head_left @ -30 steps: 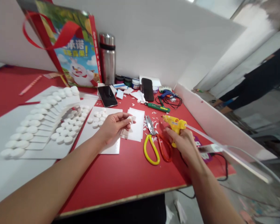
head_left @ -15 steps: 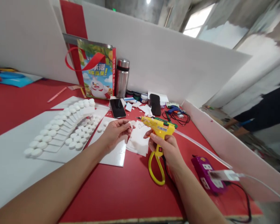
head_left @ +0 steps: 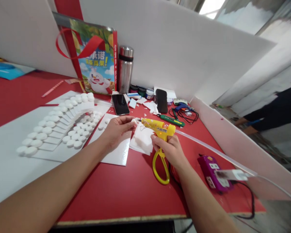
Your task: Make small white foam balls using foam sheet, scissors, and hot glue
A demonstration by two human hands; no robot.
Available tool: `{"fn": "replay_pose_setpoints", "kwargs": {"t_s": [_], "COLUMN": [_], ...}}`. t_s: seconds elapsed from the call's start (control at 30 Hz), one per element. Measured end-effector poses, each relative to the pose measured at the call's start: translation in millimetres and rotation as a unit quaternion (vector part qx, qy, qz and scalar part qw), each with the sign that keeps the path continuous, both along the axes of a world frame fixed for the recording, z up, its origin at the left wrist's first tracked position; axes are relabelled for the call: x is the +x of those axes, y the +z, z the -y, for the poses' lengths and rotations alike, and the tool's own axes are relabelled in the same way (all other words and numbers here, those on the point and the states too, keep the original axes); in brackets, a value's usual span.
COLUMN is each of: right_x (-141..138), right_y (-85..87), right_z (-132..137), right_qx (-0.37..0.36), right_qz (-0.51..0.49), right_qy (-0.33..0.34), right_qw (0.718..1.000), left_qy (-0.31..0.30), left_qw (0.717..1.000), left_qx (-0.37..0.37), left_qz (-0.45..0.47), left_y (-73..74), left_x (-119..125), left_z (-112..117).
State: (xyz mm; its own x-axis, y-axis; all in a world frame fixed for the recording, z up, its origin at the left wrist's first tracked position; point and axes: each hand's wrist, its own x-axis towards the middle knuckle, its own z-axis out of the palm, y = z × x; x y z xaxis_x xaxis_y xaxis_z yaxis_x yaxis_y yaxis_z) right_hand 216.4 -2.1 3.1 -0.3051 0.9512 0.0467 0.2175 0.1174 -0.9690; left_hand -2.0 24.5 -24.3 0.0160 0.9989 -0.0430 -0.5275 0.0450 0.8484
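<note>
My right hand (head_left: 169,149) grips a yellow hot glue gun (head_left: 158,127) by its handle, nozzle pointing left. The nozzle tip meets a small white foam piece (head_left: 135,121) pinched in the fingers of my left hand (head_left: 117,129). Both hands hover over white foam sheets (head_left: 142,140) on the red table (head_left: 126,191). A long clear glue stick (head_left: 208,149) trails from the gun's back to the right. Yellow-handled scissors (head_left: 161,168) lie under my right hand.
White foam board with rows of round foam discs (head_left: 60,129) lies at left. At the back stand a gift bag (head_left: 94,64), steel flask (head_left: 124,69), two phones (head_left: 120,104), paint pots and a green tool (head_left: 171,120). A purple power strip (head_left: 212,168) with cable sits right. A person stands far right.
My right hand lifted the glue gun from the table's right side and carried it left until its nozzle reached the foam piece in my left hand. The camera view shifted.
</note>
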Motion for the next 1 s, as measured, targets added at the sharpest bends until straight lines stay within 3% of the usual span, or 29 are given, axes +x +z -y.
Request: {"fn": "replay_pose_setpoints", "kwargs": {"t_s": [1.0], "right_x": [-9], "right_y": [9.9], "right_z": [4], "right_qx": [0.013], "right_qz": [0.053], "right_qy": [-0.024], "right_qw": [0.998], "left_qy": [-0.005], "left_qw": [0.999], "left_qx": [0.012], "left_qz": [-0.042], "left_y": [5.4], "left_x": [0], "left_z": [2]}}
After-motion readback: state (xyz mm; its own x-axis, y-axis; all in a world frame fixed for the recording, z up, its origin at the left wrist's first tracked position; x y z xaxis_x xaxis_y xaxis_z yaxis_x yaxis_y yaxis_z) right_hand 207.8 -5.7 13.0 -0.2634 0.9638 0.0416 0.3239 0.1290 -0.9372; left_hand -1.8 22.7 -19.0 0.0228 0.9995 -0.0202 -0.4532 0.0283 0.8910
